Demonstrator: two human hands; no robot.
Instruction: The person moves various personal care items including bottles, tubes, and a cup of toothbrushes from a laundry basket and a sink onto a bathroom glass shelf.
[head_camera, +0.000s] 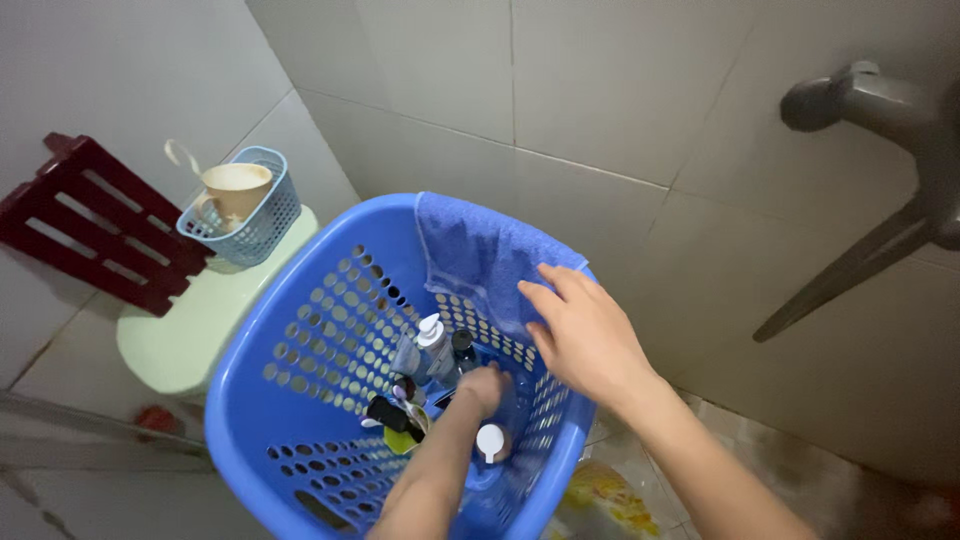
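Observation:
A large blue perforated plastic basket (300, 350) fills the lower middle of the view. A blue towel (470, 250) hangs over its far rim. My right hand (585, 335) lies flat on the towel at the rim, fingers spread. My left hand (482, 388) reaches down inside the basket, fingers curled among several toiletry bottles (432, 350), close to a dark bottle; whether it grips one is hidden. A white round cap (490, 440) sits just below that hand.
A small pale-blue basket (255, 225) holding a beige cup (237, 188) stands on a pale green toilet tank lid (190, 330). A dark red slatted rack (90, 220) leans on the tiled wall at left. A grey metal fixture (880, 110) juts out at upper right.

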